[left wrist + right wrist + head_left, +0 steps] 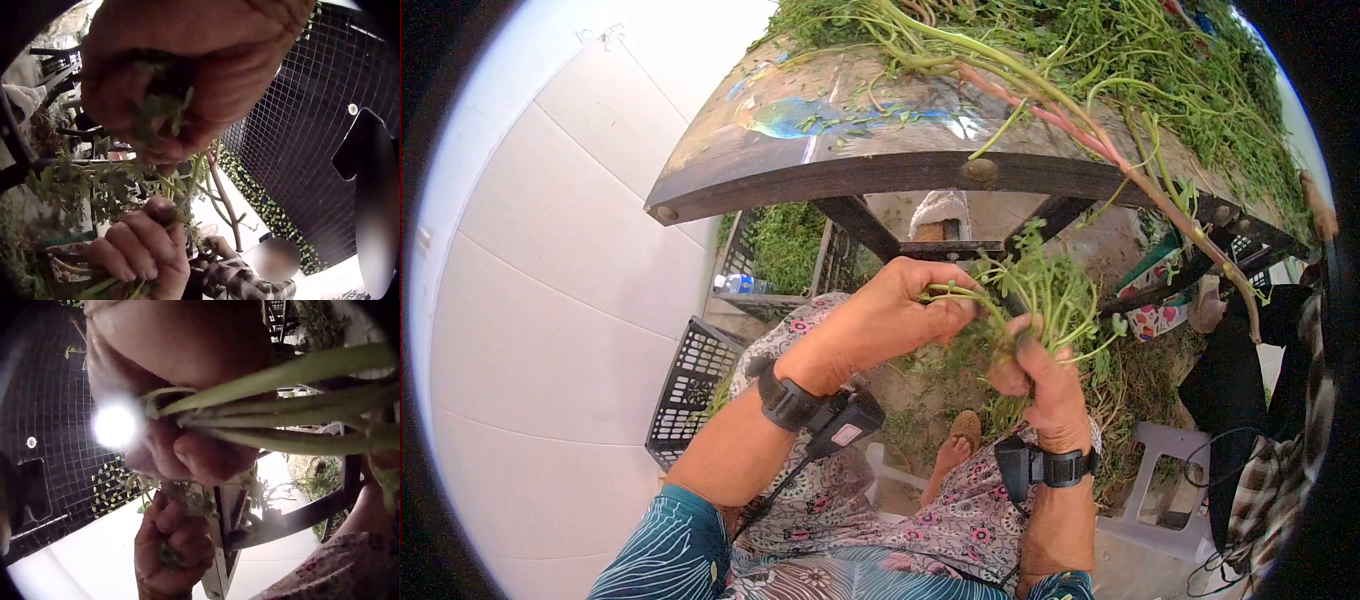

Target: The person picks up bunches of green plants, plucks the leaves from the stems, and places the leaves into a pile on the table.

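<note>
A bunch of leafy green stems (1050,290) is held upright in my right hand (1050,385), the fingers curled round the stems. To its left, my left hand (890,320) pinches a thin green sprig (960,292) between thumb and fingers, close to the bunch. In the left wrist view the left hand (187,75) has small leaves (165,115) in its curled fingers, above the right hand (140,247). Thick pale stems (281,419) stick out of the right hand (181,381) in the right wrist view, with the left hand (175,547) below.
Greens (1200,90) are heaped on the table (750,175) ahead, a long reddish branch (1140,180) overhanging its edge. Black crates (690,390) and a bottle (740,284) stand at left. A stool (1155,500) is at right; loose stems cover the floor. Another person (244,278) sits nearby.
</note>
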The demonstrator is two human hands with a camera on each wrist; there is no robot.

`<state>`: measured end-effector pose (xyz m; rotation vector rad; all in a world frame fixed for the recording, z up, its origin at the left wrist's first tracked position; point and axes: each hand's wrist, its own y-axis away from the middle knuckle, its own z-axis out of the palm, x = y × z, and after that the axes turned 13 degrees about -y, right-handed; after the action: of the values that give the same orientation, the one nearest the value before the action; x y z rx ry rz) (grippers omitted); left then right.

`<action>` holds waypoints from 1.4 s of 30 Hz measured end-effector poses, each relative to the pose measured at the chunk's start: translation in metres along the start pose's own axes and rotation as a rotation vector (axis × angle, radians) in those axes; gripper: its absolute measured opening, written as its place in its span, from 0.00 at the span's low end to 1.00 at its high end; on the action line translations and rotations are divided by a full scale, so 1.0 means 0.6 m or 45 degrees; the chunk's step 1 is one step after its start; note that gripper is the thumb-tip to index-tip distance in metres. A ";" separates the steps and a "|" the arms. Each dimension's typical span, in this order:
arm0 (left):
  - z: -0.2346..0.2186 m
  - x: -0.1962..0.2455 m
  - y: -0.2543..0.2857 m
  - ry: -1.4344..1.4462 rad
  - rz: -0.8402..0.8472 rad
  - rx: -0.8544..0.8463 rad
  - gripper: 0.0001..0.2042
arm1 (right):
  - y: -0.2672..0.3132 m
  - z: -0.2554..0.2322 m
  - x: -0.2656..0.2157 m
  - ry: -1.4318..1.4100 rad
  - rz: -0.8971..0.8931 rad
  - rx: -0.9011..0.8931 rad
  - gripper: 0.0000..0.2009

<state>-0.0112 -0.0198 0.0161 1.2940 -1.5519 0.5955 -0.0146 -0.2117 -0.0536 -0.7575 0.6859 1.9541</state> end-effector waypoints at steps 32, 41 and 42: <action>-0.001 -0.011 -0.001 0.167 0.029 0.046 0.10 | -0.033 -0.040 0.014 -0.298 -0.113 0.179 0.10; 0.009 -0.003 0.001 0.174 0.119 -0.103 0.14 | -0.031 -0.038 0.017 -0.246 -0.104 0.166 0.11; 0.009 -0.001 0.001 0.162 0.114 -0.081 0.14 | -0.031 -0.038 0.017 -0.224 -0.103 0.170 0.11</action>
<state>-0.0141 -0.0240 0.0134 1.1222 -1.5171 0.6675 0.0031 -0.2143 -0.0789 -0.5176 0.6613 1.8550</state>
